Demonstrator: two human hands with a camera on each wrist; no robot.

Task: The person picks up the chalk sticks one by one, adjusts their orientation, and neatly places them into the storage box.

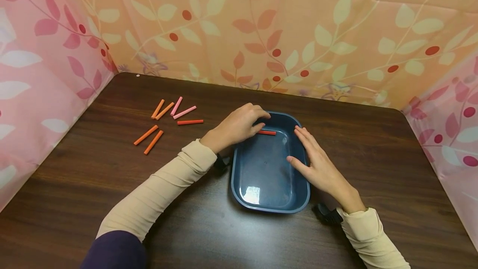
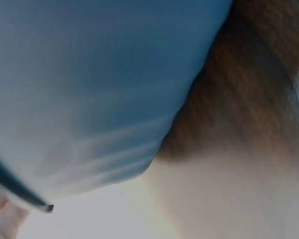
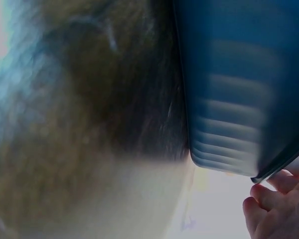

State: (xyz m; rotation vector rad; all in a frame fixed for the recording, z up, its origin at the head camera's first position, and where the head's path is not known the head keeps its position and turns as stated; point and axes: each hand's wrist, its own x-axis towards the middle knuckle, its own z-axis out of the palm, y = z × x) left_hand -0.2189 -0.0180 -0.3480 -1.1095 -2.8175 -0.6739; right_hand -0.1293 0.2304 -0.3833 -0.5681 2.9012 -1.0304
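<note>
A dark blue rectangular tray (image 1: 270,209) with raised walls sits on the table in the head view. Inside it, near the far end, lies a short red stick (image 1: 267,133), its left end hidden by my left hand (image 1: 240,125). That hand reaches over the far left rim, fingers bent loosely, with a gap between thumb and fingertips and nothing seen in it. Along the right rim rests my right hand (image 1: 317,165), fingers straight and thumb over the inside. In the right wrist view its fingers (image 3: 269,199) are beside the rim. The left wrist view shows mostly the tray's outer wall (image 2: 104,99).
Left of the tray, on the brown table (image 1: 186,235), lie two orange sticks (image 1: 164,111), two pink sticks (image 1: 184,112), a red stick (image 1: 190,122) and two orange-red sticks (image 1: 153,142). A floral curtain (image 1: 298,24) stands behind the table and at both sides.
</note>
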